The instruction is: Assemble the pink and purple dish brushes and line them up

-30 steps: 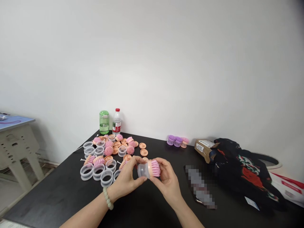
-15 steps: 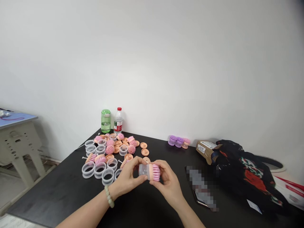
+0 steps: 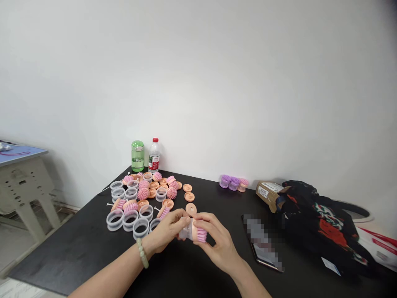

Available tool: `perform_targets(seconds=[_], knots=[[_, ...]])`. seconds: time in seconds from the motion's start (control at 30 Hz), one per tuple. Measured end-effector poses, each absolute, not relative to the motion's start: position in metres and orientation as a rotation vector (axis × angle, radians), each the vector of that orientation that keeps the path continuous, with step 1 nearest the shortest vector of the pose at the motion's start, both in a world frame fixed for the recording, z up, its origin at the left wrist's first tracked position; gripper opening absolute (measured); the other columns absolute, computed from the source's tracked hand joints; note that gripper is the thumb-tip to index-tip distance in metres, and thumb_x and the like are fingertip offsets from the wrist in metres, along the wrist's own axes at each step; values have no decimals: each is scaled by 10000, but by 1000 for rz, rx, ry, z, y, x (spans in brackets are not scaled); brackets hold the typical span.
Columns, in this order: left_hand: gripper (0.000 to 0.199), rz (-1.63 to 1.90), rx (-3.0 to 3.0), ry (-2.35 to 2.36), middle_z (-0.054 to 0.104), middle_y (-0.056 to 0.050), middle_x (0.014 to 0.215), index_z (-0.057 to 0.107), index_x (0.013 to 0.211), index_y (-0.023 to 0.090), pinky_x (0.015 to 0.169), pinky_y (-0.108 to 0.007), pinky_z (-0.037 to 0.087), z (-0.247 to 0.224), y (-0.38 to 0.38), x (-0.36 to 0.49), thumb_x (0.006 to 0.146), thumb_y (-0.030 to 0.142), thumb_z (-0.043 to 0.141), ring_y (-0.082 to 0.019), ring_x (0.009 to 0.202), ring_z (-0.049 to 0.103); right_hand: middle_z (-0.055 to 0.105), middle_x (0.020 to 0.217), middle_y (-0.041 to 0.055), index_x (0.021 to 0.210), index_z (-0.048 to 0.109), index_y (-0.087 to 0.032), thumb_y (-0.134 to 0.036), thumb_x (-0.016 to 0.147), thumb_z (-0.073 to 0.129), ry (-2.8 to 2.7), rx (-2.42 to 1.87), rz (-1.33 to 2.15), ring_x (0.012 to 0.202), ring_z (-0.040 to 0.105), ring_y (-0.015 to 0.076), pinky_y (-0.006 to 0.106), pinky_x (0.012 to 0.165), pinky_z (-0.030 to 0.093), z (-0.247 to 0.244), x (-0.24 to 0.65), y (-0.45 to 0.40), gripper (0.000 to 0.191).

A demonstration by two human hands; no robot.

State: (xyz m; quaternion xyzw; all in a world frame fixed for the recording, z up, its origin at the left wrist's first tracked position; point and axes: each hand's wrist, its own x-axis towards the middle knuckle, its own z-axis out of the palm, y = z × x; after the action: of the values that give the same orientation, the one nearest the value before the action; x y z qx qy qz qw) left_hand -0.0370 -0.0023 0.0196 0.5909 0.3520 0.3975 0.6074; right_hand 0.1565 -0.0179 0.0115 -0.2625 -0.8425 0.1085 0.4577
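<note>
Between my hands is a brush head (image 3: 201,234) with pink bristles and a peach rim, joined to a clear plastic ring (image 3: 185,232). My left hand (image 3: 170,231), with a beaded bracelet on the wrist, grips the clear ring. My right hand (image 3: 215,240) holds the brush head by its rim and bristles. Just beyond my fingers lies a peach disc (image 3: 191,209) with a slot in it. Left of my hands are several clear rings (image 3: 141,228), pink brush heads (image 3: 143,193), some with a white stem, and more peach discs (image 3: 189,196).
A green bottle (image 3: 137,156) and a red-capped water bottle (image 3: 154,155) stand by the wall. Three finished-looking brushes (image 3: 233,183) sit at the back. To the right are a cardboard box (image 3: 267,194), a phone (image 3: 262,244) and a black patterned bag (image 3: 325,227).
My left fingers have shifted over the clear ring, covering more of it. The brush and ring have tilted slightly downward to the right, and the peach disc behind shows more fully.
</note>
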Motion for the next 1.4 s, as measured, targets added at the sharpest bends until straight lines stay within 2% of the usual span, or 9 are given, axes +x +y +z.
perform_targets(seconds=[0.2,0.47,0.57,0.7,0.8,0.93,1.07,1.2,1.4], knots=[[478,820,1279,789,511,59,581,458,768,202,420,-202,238,18,-2,-36,828,672,518,-64,434,443,633,1155,93,1223,588,-296,-93,864,613,-2142,-624,230,1041,637,246,382,861,556,13,156,-20,413],[454,883,1304,782,507,66,605,456,799,202,443,-199,285,17,-3,-34,848,648,521,-63,460,454,656,1147,103,1240,581,-267,-210,836,712,-2084,-683,161,1022,648,266,391,871,553,9,155,-19,428],[455,857,1314,776,503,59,594,444,797,203,447,-213,273,16,-4,-34,874,651,471,-73,459,447,684,1017,88,1121,626,-237,-264,797,746,-2037,-766,188,905,662,255,366,788,556,10,152,-22,347],[369,981,1534,728,497,50,693,482,852,197,553,-235,356,16,-5,-35,876,556,564,-95,584,469,674,746,21,881,639,-219,-334,829,670,-1869,-1022,425,650,628,187,300,625,518,7,148,-20,130],[332,1062,1726,646,558,-1,872,531,953,205,680,-271,424,15,-5,-37,830,477,676,-144,755,523,617,575,-15,753,582,-210,-485,893,566,-1638,-1100,912,517,592,164,283,528,502,3,144,-15,309],[410,1159,1859,595,537,-83,1152,580,1045,222,896,-365,445,15,-3,-40,770,474,750,-242,1051,523,616,650,-5,810,615,-191,-576,836,627,-1361,-958,1285,575,601,169,295,535,531,3,139,-11,386],[566,1120,1657,557,548,-78,1116,504,1173,224,820,-355,481,17,-3,-40,775,576,700,-219,961,561,646,795,19,927,652,-195,-510,762,743,-1374,-899,1137,694,614,169,287,641,539,6,140,-12,367],[378,1126,1630,669,564,-30,923,553,1028,186,724,-311,462,21,-4,-40,888,537,572,-172,815,546,655,888,36,983,645,-203,-460,705,803,-1423,-897,1012,777,626,189,296,691,546,4,144,-12,410],[322,1247,1980,627,595,-71,1062,582,1061,214,841,-369,467,23,-6,-43,828,394,711,-232,967,571,616,667,-3,887,653,-181,-543,818,678,-1349,-899,1140,581,578,146,281,570,524,1,144,-9,369]])
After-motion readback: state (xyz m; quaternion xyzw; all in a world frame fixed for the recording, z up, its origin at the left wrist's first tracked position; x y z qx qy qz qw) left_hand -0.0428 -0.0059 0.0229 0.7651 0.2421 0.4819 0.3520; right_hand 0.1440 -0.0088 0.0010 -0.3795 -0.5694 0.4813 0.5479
